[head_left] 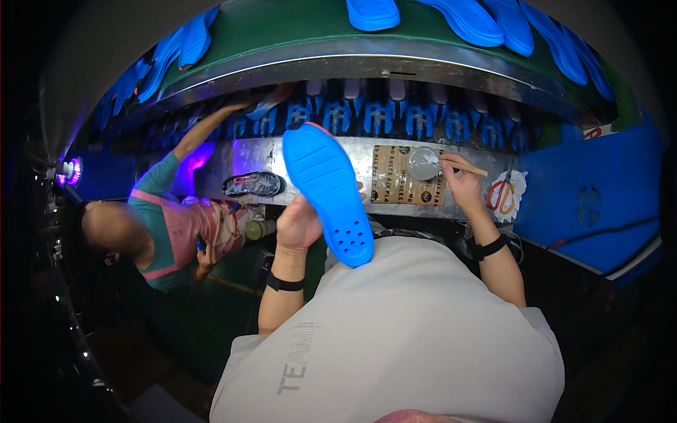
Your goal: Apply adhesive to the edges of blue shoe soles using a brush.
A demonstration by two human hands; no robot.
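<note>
My left hand (299, 224) grips a bright blue shoe sole (326, 187) from its side and underneath. The sole stands tilted, with its rounded, red-edged end away from me and the end with several small holes close to my shirt. In my right hand (462, 185), the fingers close around a wooden-handled brush (471, 169). Its tip reaches over the rim of a round bowl (423, 163) holding something pale; the bristles are hard to make out. Beneath the bowl, brown printed sheeting (390, 189) covers part of the metal bench (363, 158).
Red- and yellow-handled scissors (501, 197) lie on white paper at right, beside a blue panel (599, 197). A dark sole-shaped piece (252, 185) rests on the bench at left. Beyond run a row of blue clamps (379, 118) and a green belt (282, 32) with blue soles. A co-worker (166, 218) reaches in at left.
</note>
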